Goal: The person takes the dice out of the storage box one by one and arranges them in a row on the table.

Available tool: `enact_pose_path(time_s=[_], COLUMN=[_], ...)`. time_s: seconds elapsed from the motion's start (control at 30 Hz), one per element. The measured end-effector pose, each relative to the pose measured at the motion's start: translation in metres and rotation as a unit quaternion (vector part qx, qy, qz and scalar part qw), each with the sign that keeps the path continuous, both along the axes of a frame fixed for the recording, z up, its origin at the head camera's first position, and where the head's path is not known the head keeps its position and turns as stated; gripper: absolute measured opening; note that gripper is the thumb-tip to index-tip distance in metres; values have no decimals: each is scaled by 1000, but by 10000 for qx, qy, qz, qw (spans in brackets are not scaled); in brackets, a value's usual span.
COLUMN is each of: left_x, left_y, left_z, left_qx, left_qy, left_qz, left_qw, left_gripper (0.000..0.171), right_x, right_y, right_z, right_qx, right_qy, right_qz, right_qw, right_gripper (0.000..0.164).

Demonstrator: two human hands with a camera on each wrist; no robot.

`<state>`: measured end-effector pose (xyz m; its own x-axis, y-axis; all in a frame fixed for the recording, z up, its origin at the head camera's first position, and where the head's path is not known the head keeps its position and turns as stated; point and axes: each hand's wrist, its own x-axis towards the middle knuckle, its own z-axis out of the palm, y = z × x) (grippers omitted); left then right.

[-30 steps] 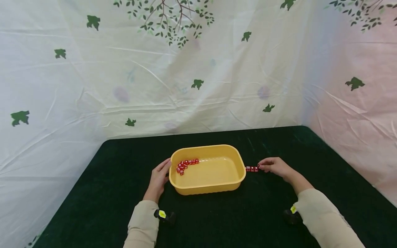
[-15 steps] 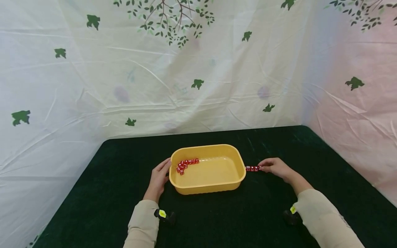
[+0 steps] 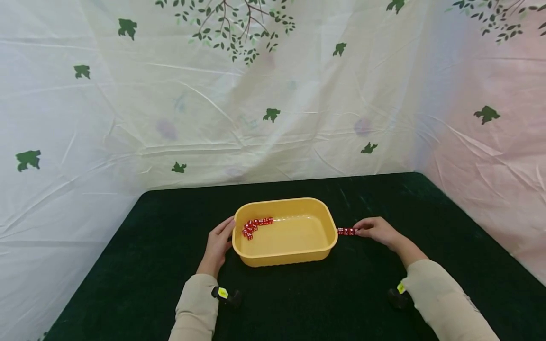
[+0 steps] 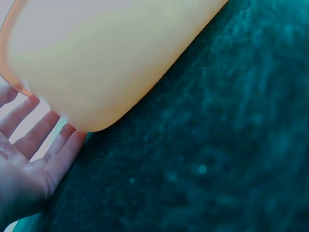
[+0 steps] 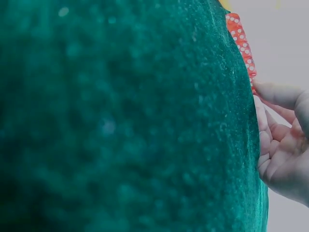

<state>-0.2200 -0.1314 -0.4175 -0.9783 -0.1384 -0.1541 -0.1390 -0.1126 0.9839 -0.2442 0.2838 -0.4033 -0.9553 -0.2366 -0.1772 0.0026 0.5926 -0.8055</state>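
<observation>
A yellow plastic tub (image 3: pixel 285 260) stands on the dark green cloth. My left hand (image 3: pixel 218 245) rests against its left end; in the left wrist view the fairly straight fingers (image 4: pixel 63 145) touch the outer wall. Inside the tub, at the left, several red dice (image 3: pixel 250 228) with white pips lie in a bent line. A short straight row of red dice (image 3: pixel 346 231) runs out from the tub's right side. At the outer end of that row, my right hand (image 3: pixel 379 230) pinches a die between thumb and fingers, which mostly hide it.
The green-covered table (image 3: pixel 273 303) extends around the tub, with its far edge behind it. A pale curtain (image 3: pixel 213 118) printed with leaves and birds hangs beyond the table and at both sides. Dark wrist cameras (image 3: pixel 230 299) sit below both hands.
My right hand has shifted very slightly left, and its fingertips now sit right at the end of the dice row. The left hand and the tub hold almost still.
</observation>
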Motion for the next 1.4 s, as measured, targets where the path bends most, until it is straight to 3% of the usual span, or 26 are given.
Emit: enact_pose_path(time_s=[0.2, 0.43, 0.8, 1.4], left_x=[0, 0, -1, -1], left_y=[0, -1, -2, -4], left_z=[-1, -3, 0, -3], left_qx=[-1, 19, 44, 37], left_qy=[30, 65, 53, 59], left_qz=[5, 2, -35, -76], left_qw=[10000, 10000, 10000, 9999], left_gripper=[50, 49, 47, 51], right_x=[0, -6, -23, -45], right_y=[0, 2, -2, -62], right_z=[6, 23, 52, 93], right_qx=[-30, 112, 354, 385], right_qy=[-89, -301, 108, 405], right_qz=[63, 49, 54, 513], right_qw=[9999, 9995, 9993, 9971], right_gripper=[28, 36, 44, 38])
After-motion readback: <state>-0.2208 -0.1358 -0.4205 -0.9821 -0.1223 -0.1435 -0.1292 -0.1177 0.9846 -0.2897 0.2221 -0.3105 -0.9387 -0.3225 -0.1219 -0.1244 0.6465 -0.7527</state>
